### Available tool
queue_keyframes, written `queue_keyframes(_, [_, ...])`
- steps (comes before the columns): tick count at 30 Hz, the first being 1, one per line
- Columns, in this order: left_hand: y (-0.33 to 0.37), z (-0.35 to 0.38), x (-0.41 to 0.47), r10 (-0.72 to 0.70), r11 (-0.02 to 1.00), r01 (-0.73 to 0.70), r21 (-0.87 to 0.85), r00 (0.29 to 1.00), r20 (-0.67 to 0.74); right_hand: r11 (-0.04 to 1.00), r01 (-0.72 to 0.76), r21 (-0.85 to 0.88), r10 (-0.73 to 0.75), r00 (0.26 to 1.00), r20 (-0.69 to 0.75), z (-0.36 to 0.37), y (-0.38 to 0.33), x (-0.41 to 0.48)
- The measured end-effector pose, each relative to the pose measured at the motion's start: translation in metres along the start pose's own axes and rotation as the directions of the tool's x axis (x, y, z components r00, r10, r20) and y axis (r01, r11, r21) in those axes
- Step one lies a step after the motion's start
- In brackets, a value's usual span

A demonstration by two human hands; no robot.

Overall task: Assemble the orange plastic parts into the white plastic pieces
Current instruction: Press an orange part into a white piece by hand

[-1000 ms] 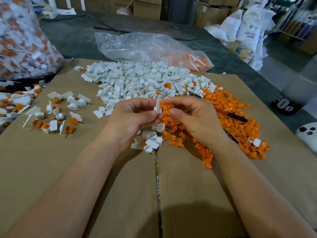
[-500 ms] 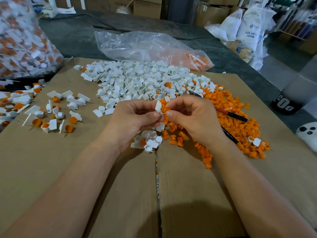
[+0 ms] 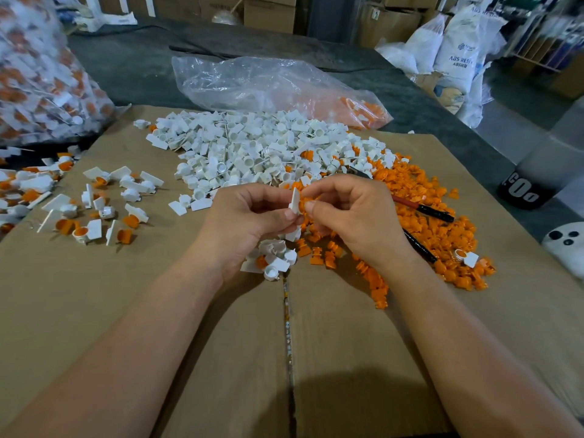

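Head view, single camera, looking down at the bench.

Left hand [image 3: 249, 222]: fingers curled, thumb and forefinger pinching one white piece [image 3: 295, 201]. Its flat tab stands roughly upright between my two hands, above the cardboard sheet [image 3: 126, 311].

Right hand [image 3: 350, 222]: fingers curled, thumb and forefinger tips closed on one orange part [image 3: 304, 205]. The part touches the right face of the white piece. I cannot tell whether it is seated in the socket; my fingertips hide the joint.

Stock: the heap of white pieces [image 3: 262, 153] lies on the far side of the cardboard, beyond both hands. The heap of orange parts [image 3: 436, 229] spreads to the right of it and runs under and past my right wrist. The two heaps meet and mix a little at their border. A small cluster of white pieces [image 3: 275, 260] sits just below my left palm, at the cardboard seam.

Finished assemblies [image 3: 104, 210], white with orange inserts, are scattered on the left of the cardboard, well apart from my hands.

Other items: two red-and-black pens [image 3: 423, 210] lie among the orange heap. A clear plastic bag [image 3: 252, 80], with some orange parts in its right end, lies behind the white heap. A second full bag [image 3: 38, 74] of mixed white and orange stands at far left. White sacks [image 3: 455, 55] stand in the background, right.
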State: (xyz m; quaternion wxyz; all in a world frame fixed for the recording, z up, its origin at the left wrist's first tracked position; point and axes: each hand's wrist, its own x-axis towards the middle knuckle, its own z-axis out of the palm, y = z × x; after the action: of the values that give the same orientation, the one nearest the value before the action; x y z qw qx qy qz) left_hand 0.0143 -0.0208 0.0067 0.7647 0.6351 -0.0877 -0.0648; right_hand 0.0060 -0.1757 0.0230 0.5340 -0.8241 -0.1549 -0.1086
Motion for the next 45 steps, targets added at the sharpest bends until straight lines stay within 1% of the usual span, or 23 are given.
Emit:
queue_keyframes(2, [0.0,0.001,0.0,0.01,1.0,-0.01,-0.006,1.0,-0.005,0.999,-0.011,0.036,0.011,1.0,0.0,0.002,0.001,0.0])
queue_keyframes(5, [0.0,-0.001,0.0,0.012,0.999,-0.013,-0.039,1.0,-0.017,0.997,-0.018,0.079,0.014,0.998,0.054,0.002,0.001,-0.001])
queue_keyframes(8, [0.001,-0.003,0.0,0.007,0.997,-0.008,-0.08,1.0,-0.011,1.0,0.015,0.026,-0.017,0.996,0.091,-0.001,0.001,0.0])
queue_keyframes(10, [0.001,-0.003,0.0,0.002,0.996,-0.002,-0.087,1.0,0.001,0.999,0.039,-0.004,-0.038,0.996,0.081,-0.003,0.001,-0.001])
queue_keyframes(14, [0.001,-0.003,0.0,-0.017,0.996,0.02,-0.089,0.999,0.032,0.997,0.075,-0.004,-0.075,0.996,0.045,-0.004,0.002,-0.001])
queue_keyframes(17, [0.002,-0.002,-0.002,-0.028,0.997,0.031,-0.064,0.998,0.052,0.994,0.101,-0.044,-0.099,0.994,0.05,-0.006,0.003,0.0])
queue_keyframes(22, [0.003,-0.002,-0.002,-0.01,0.998,0.012,-0.054,0.999,0.033,0.99,0.12,-0.072,-0.118,0.992,0.04,-0.005,0.004,0.0])
queue_keyframes(26, [0.001,-0.001,-0.003,0.017,0.998,-0.015,-0.068,1.0,0.027,0.997,0.082,-0.006,-0.082,0.996,0.024,-0.004,0.005,0.0])
queue_keyframes(30, [0.0,0.0,-0.003,0.035,0.997,-0.036,-0.075,0.999,-0.02,0.995,0.027,0.101,-0.03,0.999,0.023,0.0,0.006,0.0])
queue_keyframes(33, [-0.001,0.001,-0.003,0.042,0.997,-0.044,-0.058,0.998,-0.043,0.989,0.012,0.15,-0.014,1.0,0.018,0.003,0.006,0.0])
queue_keyframes(36, [0.0,0.001,-0.003,0.032,0.997,-0.036,-0.076,0.999,-0.041,0.98,0.009,0.199,-0.012,1.0,0.014,0.005,0.006,0.0])
queue_keyframes(42, [0.003,0.001,-0.004,0.027,0.999,-0.027,-0.039,1.0,-0.01,0.966,-0.006,0.259,-0.004,0.999,0.036,0.004,0.003,0.0])
queue_keyframes(45, [0.005,-0.001,-0.003,-0.024,0.997,0.025,-0.076,1.0,0.007,0.973,-0.013,0.231,0.004,0.999,0.039,0.001,0.004,0.0])
